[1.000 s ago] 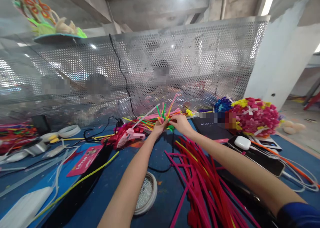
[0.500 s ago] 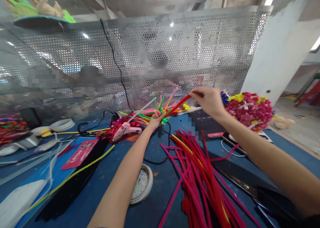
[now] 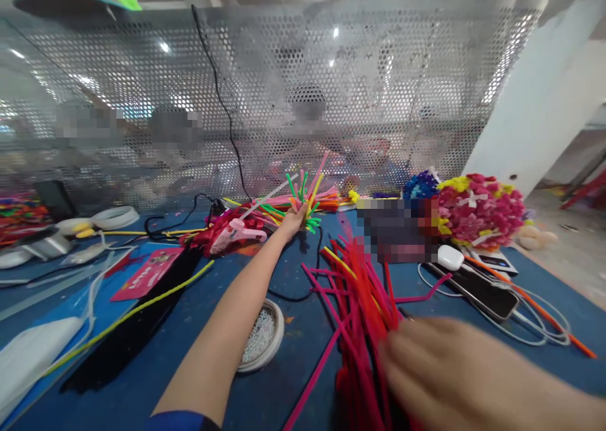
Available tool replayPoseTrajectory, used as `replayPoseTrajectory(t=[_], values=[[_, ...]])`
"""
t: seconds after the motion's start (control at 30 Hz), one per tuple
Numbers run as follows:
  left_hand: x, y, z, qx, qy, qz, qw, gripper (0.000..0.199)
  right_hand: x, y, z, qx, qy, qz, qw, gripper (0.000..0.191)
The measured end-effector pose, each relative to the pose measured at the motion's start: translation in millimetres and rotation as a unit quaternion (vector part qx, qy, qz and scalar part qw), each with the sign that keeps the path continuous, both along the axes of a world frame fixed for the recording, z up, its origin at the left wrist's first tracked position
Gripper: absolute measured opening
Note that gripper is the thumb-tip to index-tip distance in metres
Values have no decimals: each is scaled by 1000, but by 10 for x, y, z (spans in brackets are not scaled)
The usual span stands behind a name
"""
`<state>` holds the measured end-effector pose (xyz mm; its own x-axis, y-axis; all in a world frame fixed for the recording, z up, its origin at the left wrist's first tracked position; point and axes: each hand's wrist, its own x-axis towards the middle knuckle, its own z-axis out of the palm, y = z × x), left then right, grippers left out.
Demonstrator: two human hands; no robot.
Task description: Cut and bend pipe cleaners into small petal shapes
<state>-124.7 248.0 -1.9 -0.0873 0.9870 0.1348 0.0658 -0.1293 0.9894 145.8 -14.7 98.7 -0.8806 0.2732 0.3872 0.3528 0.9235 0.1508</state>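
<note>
My left hand (image 3: 296, 218) is closed round a small bunch of pipe cleaners (image 3: 310, 194) in green, pink and yellow, whose ends fan out above and beside the fingers. At the lower right, my right hand (image 3: 440, 368) is a blur over a loose pile of red and magenta pipe cleaners (image 3: 350, 330). Motion smears its fingers, so I cannot see whether they grip any strand. More coloured pipe cleaners lie behind my left hand. A pink glue gun (image 3: 237, 234) rests just left of my left wrist.
A round dish of small beads (image 3: 259, 336) stands beside my left forearm. To the right lie a phone (image 3: 483, 289), white cables and a pink flower bunch (image 3: 483, 207). Black pipe cleaners (image 3: 137, 330) are on the left. A perforated metal panel (image 3: 265, 96) closes the table's back.
My right hand has come away from the bunch, down and towards me to the loose pile. The red strand it held out is no longer seen there. My left hand keeps its hold.
</note>
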Motion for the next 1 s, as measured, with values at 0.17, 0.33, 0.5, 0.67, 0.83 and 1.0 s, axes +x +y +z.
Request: replayPoseTrajectory(t=[0.17,0.33,0.5,0.67,0.83,1.0], values=[[-6,12,-15,-11,-12,3,1000,23,-326,-20,-432,-136,-167,83,973,9],[18,-15,-10,-26,-26,-7,999,25,-469,718,-81,-280,-73,7,957,14],[34,-35,7,-26,-29,-9,999,28,-771,1757,-111,-271,186,-162,930,12],[19,-21,-3,-12,-22,0,1000,26,-1030,2097,-338,-286,215,-167,919,14],[11,12,-29,-11,-22,0,1000,25,-1149,2090,-363,-269,243,-172,916,19],[-13,18,-38,-19,-27,-13,999,27,-1113,2139,-367,-251,268,-160,916,19]])
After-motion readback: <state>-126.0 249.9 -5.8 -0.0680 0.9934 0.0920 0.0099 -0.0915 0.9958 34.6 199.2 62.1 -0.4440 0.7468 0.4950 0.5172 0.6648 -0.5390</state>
